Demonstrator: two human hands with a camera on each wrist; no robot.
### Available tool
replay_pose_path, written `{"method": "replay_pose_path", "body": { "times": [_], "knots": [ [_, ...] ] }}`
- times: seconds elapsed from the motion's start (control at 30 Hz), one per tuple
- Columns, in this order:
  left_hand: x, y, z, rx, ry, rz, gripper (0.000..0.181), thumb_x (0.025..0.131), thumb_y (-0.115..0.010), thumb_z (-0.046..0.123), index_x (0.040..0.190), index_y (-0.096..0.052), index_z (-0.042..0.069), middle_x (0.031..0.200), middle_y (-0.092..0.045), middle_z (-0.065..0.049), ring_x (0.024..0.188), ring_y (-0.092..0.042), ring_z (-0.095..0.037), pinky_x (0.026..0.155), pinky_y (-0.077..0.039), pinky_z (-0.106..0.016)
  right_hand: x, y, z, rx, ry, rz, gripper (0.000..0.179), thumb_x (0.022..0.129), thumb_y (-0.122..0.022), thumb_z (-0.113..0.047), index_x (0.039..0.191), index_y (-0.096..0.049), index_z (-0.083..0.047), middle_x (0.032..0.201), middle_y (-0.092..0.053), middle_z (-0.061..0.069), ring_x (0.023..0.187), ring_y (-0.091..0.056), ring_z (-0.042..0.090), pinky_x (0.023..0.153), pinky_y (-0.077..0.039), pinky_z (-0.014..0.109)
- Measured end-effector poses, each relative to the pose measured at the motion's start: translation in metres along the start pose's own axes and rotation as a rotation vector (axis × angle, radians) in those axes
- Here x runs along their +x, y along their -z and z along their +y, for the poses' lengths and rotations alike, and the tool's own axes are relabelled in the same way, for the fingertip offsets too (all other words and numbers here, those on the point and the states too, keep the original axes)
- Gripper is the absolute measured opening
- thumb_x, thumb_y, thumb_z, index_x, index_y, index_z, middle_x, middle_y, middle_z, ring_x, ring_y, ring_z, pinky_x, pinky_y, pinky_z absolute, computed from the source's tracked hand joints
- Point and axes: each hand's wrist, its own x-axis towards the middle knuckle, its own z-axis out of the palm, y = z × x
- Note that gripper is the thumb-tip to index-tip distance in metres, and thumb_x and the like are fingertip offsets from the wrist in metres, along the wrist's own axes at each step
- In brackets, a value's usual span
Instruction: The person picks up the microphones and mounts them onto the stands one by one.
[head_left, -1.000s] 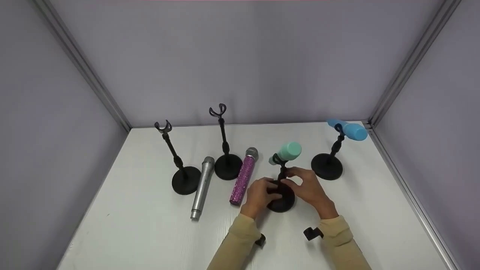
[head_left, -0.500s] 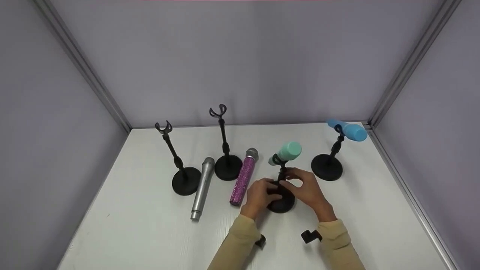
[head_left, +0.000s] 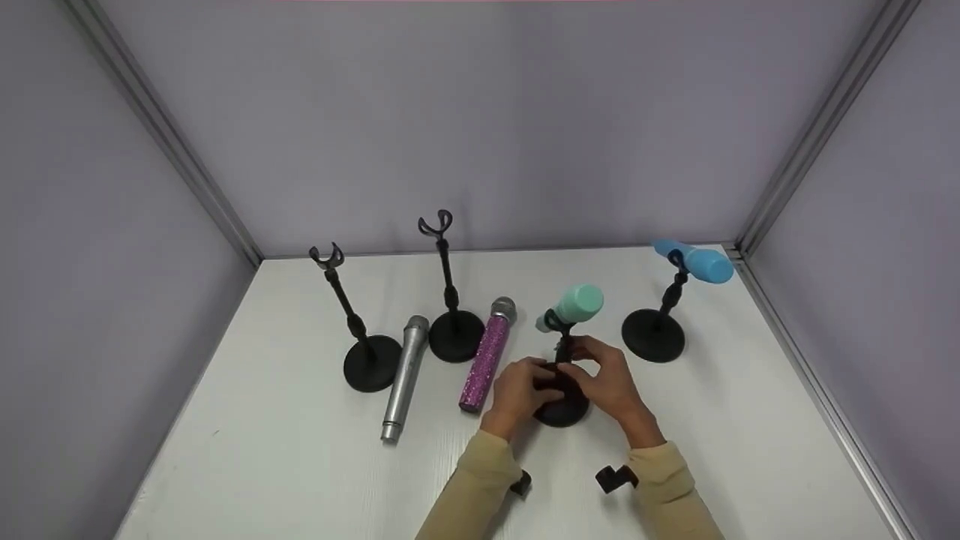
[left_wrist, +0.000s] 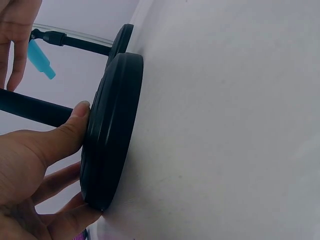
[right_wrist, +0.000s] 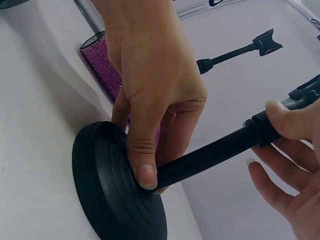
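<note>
A black desktop microphone stand [head_left: 564, 411] holds a mint-green microphone [head_left: 582, 303] in its clip. My left hand [head_left: 517, 391] grips the round base of this stand. The left wrist view shows the thumb on top of the base [left_wrist: 112, 135], beside the pole, with fingers at the rim. Higher up, my right hand [head_left: 611, 381] pinches the stand's pole. In the right wrist view its thumb and fingers are around the collar [right_wrist: 262, 131], and the pole [right_wrist: 207, 157] slants between both hands. The clip lies outside both wrist views.
Left of my hands lie a glittery pink microphone [head_left: 486, 364] and a silver microphone [head_left: 403, 382]. Behind them are two stands with bare clips, one left [head_left: 373, 364] and one centre [head_left: 456, 335]. A blue microphone [head_left: 705, 264] sits on the right stand [head_left: 653, 335]. Grey walls surround the table.
My right wrist and forearm have swung slightly left while the fingers stay at the pole. The left hand keeps its place on the base.
</note>
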Motion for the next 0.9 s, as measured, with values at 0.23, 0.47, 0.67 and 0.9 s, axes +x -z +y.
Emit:
{"method": "replay_pose_path", "body": {
  "times": [0.23, 0.47, 0.67, 0.9],
  "knots": [
    [0.000, 0.001, 0.001, -0.015, 0.001, 0.005, 0.031, 0.081, -0.087, 0.032, 0.107, -0.082, 0.016, 0.128, -0.074, -0.002, 0.117, -0.070, -0.024, 0.101, -0.056, -0.039, 0.002, 0.006, -0.023, 0.033, 0.012, -0.077, 0.030, 0.087, -0.070, 0.014, 0.116, -0.070, 0.009, 0.112, -0.076, 0.021, 0.099, -0.074, 0.026, 0.092, -0.060, 0.035],
    [-0.001, -0.001, -0.002, -0.010, -0.008, 0.003, 0.032, 0.080, -0.088, 0.032, 0.107, -0.082, 0.016, 0.126, -0.075, -0.002, 0.115, -0.070, -0.023, 0.100, -0.056, -0.038, 0.005, 0.008, -0.019, 0.006, -0.034, -0.058, 0.032, 0.084, -0.076, 0.011, 0.115, -0.072, 0.006, 0.112, -0.077, 0.017, 0.100, -0.074, 0.025, 0.092, -0.060, 0.038],
    [-0.001, -0.001, -0.002, -0.009, -0.018, 0.021, 0.031, 0.080, -0.089, 0.029, 0.107, -0.083, 0.016, 0.124, -0.076, -0.002, 0.114, -0.071, -0.022, 0.099, -0.057, -0.037, 0.007, 0.005, 0.000, -0.076, -0.040, 0.017, 0.030, 0.075, -0.089, 0.000, 0.103, -0.076, -0.005, 0.093, -0.078, 0.005, 0.088, -0.074, 0.024, 0.080, -0.061, 0.049],
    [-0.002, -0.002, -0.001, -0.028, 0.000, 0.012, 0.031, 0.081, -0.088, 0.029, 0.108, -0.082, 0.016, 0.126, -0.075, -0.003, 0.117, -0.070, -0.023, 0.101, -0.056, -0.040, 0.006, 0.010, -0.001, -0.087, 0.020, -0.030, 0.023, 0.081, -0.087, -0.005, 0.101, -0.076, -0.009, 0.093, -0.078, 0.003, 0.087, -0.075, 0.023, 0.076, -0.063, 0.046]
  ]
}}
